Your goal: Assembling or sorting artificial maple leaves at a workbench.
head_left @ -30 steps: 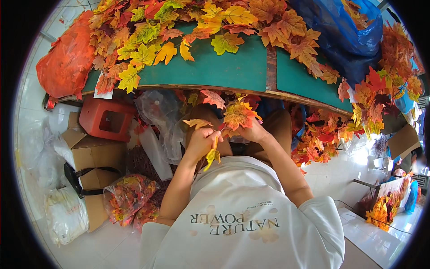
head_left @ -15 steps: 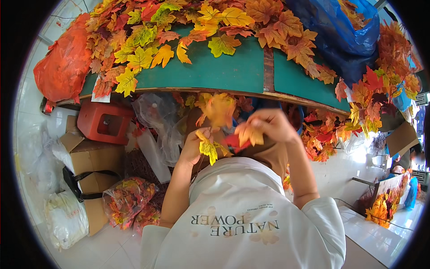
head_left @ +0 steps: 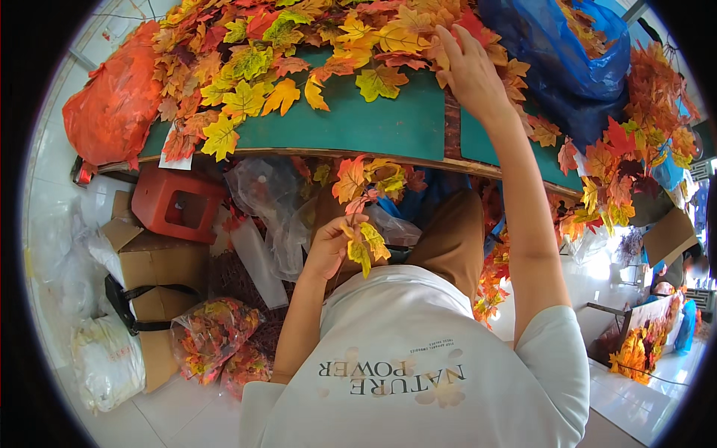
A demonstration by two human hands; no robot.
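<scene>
Head view: in front of the counter, the left hand pinches a leafy sprig. Over the counter, the right hand reaches, fingers loosely spread, to the leaf pile; contact is unclear. Good handling probably means pinching stems lightly and lifting single leaves without dragging neighbours.

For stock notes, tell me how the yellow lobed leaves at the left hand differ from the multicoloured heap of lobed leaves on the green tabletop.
The yellow lobed leaves hang at the left hand; the multicoloured leaf heap lies on the green tabletop. The yellow leaves are few; the heap has many, mixing in reds and oranges. Both are maple-shaped.
</scene>
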